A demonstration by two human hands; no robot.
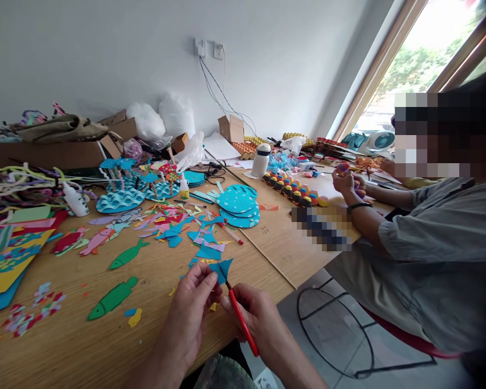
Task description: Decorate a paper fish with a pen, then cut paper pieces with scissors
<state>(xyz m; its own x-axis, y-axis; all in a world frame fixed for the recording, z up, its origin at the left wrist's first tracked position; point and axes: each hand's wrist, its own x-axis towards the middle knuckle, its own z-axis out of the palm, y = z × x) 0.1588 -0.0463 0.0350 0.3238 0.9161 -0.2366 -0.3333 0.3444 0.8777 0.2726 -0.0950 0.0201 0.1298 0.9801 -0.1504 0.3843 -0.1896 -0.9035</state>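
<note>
My left hand [192,305] pinches a small blue paper shape [221,269] at the near edge of the wooden table [105,346]. My right hand [253,319] is closed around red-handled scissors [242,322], whose tip meets the blue paper. Both hands sit close together just above the table edge. Blue paper scraps [208,251] lie on the table right behind them.
Two green paper fish [113,298] lie to the left, with confetti-like scraps [32,310]. Blue paper discs [238,205], glue bottles [75,200], pipe cleaners [16,183] and cardboard boxes [48,148] crowd the back. A person in grey [429,254] sits at right, hands on a small coloured object.
</note>
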